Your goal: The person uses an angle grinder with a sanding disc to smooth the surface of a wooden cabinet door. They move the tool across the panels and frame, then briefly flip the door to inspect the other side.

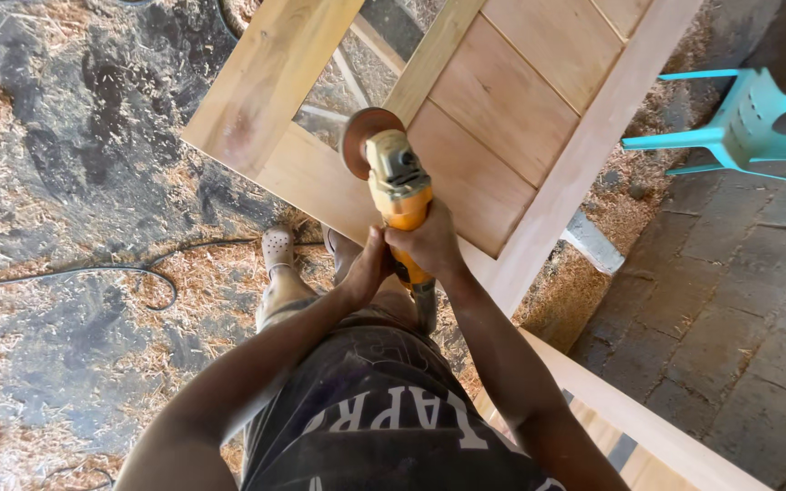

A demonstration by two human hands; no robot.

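Note:
A yellow and orange angle grinder [398, 186] with a round brown sanding disc [363, 138] is held over a pale wooden door frame [320, 177]. My right hand [429, 244] grips the grinder's body from above. My left hand [367, 268] wraps the rear of the same tool, just beside the right hand. The disc sits near the frame's lower rail, close to an upright wooden stile [433, 56]. Whether the disc touches the wood cannot be told.
Wood shavings and sawdust cover the dark floor [56, 182]. A black cable [138, 271] loops across the shavings at left. A turquoise plastic stool [748, 127] lies at right. Another wooden frame [648, 427] leans at lower right. My foot in a pale clog [277, 247] stands below the door.

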